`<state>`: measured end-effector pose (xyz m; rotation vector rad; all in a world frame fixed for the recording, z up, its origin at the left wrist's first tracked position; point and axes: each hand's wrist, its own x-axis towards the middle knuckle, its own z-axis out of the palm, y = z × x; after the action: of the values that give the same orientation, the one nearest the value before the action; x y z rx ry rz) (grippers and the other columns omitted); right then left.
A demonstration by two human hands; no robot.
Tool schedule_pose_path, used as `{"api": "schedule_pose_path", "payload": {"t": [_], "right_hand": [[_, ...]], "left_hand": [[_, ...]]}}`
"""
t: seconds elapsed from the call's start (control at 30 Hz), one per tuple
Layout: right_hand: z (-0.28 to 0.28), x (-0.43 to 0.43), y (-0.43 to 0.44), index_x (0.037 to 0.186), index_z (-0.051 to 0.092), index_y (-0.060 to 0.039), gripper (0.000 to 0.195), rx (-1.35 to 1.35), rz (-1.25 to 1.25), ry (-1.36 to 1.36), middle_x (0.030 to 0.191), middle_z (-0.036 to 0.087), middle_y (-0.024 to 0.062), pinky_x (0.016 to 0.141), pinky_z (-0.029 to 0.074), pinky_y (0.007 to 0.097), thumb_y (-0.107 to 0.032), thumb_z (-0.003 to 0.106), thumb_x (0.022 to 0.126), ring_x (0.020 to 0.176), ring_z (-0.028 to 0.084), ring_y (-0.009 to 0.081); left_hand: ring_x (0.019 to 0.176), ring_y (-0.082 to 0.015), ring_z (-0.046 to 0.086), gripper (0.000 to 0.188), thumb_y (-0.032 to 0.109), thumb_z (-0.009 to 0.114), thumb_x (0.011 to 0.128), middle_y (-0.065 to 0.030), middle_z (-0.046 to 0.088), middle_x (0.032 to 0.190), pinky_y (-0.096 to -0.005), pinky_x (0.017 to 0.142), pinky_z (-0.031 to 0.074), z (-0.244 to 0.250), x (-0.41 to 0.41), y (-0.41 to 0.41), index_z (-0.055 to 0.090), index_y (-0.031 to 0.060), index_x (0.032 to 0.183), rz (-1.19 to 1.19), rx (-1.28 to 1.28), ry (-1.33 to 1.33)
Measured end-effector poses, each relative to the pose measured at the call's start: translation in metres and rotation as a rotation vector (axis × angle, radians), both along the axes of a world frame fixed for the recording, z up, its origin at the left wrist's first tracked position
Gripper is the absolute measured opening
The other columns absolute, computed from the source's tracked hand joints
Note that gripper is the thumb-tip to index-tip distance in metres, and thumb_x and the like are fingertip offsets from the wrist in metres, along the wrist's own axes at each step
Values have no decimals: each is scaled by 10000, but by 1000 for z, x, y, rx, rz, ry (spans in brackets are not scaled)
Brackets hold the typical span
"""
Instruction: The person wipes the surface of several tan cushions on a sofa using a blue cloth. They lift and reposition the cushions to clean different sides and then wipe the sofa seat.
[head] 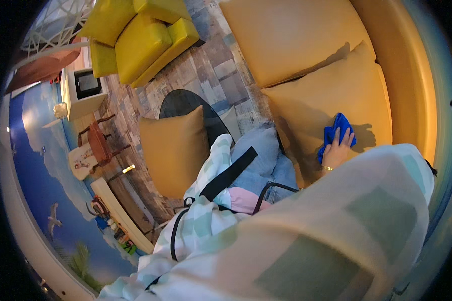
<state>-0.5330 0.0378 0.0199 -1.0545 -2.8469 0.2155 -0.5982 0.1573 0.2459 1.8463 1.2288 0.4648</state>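
Note:
A bunched blue cloth (pixel 341 126) lies under the fingers of my right hand (pixel 337 148), which presses it against a tan sofa seat cushion (pixel 320 101). That wrist wears a gold-coloured bracelet. My left hand is out of view; its checked sleeve (pixel 214 154) ends beside a loose tan throw pillow (pixel 171 150). The pillow stands tilted in front of a dark round tabletop (pixel 186 103) and covers part of it.
The sofa's padded backrest (pixel 410 75) runs along the right. A yellow-green armchair (pixel 143 49) stands at the upper left, above a wooden chair with a reddish back (pixel 98 143). A shelf (pixel 120 214) with small items is by the painted wall. Black straps (pixel 229 173) hang near my lap.

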Motion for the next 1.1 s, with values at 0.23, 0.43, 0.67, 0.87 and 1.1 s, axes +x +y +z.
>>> {"api": "schedule_pose_path", "payload": {"t": [0.23,0.43,0.67,0.87,1.1], "right_hand": [[70,-48,25,1335,419,-95,504,-172,-199,-247,1404,337,174,1071,244,476,-232,474,853,1293,303,363],[35,-42,-10,1328,435,-119,520,-749,-326,166,1401,342,165,1062,248,492,-328,498,856,1278,302,393],[19,-53,41,1252,517,-145,512,-191,28,38,1396,356,148,1055,195,555,-283,618,769,1331,258,338],[-33,-89,190,1251,533,-156,435,-36,-373,-33,1382,373,160,1058,219,514,-308,539,844,1299,293,352],[-6,-132,137,1236,523,-113,559,-155,48,-16,1389,355,178,1047,221,533,-339,625,735,1307,274,371]], "left_hand": [[1188,-320,416,481,366,523,828,-166,483,1243,-537,988,277,-38,10,14,496,70,1207,-34,137,3],[1219,-294,379,535,396,549,826,-136,464,1264,-559,1011,234,-140,-49,-42,464,92,1257,388,85,156],[1366,-331,162,677,351,559,831,-170,215,1463,-550,1068,131,-221,-109,-117,312,9,1360,910,-21,306],[1378,-323,134,725,335,495,854,-193,182,1471,-492,1099,68,-224,-115,-122,180,-11,1408,901,-52,135],[1367,-394,109,803,487,427,877,-253,142,1462,-501,1094,89,-250,-118,-140,131,-35,1410,1169,77,-82]]}}
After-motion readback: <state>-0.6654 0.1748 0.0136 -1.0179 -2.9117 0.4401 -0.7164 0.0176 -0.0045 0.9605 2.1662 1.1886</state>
